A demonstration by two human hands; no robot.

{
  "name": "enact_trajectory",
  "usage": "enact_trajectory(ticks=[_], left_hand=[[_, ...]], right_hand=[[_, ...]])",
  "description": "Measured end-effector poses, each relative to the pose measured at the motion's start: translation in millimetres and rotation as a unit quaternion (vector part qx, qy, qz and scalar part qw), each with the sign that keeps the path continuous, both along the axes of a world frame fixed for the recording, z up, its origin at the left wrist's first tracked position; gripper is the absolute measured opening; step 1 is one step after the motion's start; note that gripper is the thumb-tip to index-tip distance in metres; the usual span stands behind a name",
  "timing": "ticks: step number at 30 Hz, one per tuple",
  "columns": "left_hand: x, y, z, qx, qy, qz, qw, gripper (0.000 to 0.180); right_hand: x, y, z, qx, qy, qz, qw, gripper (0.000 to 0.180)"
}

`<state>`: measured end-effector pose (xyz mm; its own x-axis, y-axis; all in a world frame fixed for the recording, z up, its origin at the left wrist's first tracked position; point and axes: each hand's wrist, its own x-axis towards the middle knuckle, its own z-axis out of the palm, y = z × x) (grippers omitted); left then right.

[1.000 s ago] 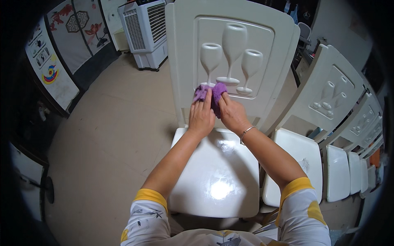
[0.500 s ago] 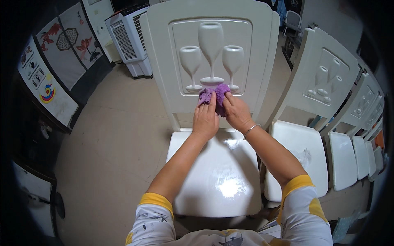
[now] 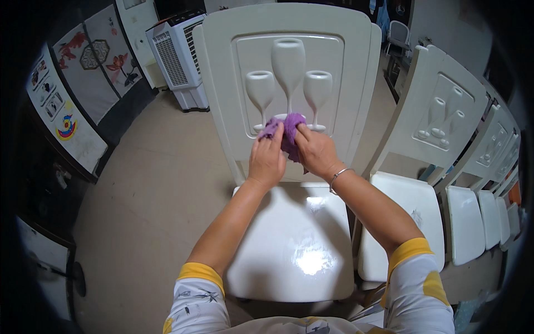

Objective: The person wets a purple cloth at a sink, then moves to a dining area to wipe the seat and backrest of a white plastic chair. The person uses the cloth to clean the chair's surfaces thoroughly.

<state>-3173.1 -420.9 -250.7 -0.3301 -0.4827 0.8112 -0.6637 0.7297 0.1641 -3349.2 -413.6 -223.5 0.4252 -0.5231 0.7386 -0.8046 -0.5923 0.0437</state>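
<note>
A purple cloth (image 3: 292, 133) is bunched between my two hands against the lower edge of the recessed panel in a white chair backrest (image 3: 218, 83). Three raised goblet shapes (image 3: 288, 62) stand out on that panel, and the cloth covers the base of the middle one. My left hand (image 3: 267, 160) presses the cloth's left part with its fingers together. Gripping the right part is my right hand (image 3: 319, 149), its fingers bent into the fabric, with a bracelet at the wrist. Below my hands lies the glossy white chair seat (image 3: 289, 239).
Several matching white chairs (image 3: 406, 195) stand in a row to the right. An air cooler (image 3: 179, 64) stands on the floor behind, at the left. A cabinet with stickers (image 3: 69, 119) and a curtain with red flowers (image 3: 100, 55) line the left side.
My left hand has shifted slightly left with its part of the cloth, and the cloth now covers the middle goblet's base. The view has tilted a little, so the chair appears lower.
</note>
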Motion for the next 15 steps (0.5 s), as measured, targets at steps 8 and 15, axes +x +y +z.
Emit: enact_trajectory(ticks=[8, 15], left_hand=[[7, -55, 138, -0.114, 0.040, 0.088, 0.989, 0.073], [10, -9, -4, 0.034, -0.084, 0.053, 0.994, 0.077]], right_hand=[[43, -45, 146, -0.109, -0.039, -0.042, 0.992, 0.017], [9, -8, 22, 0.045, 0.069, -0.035, 0.996, 0.021]])
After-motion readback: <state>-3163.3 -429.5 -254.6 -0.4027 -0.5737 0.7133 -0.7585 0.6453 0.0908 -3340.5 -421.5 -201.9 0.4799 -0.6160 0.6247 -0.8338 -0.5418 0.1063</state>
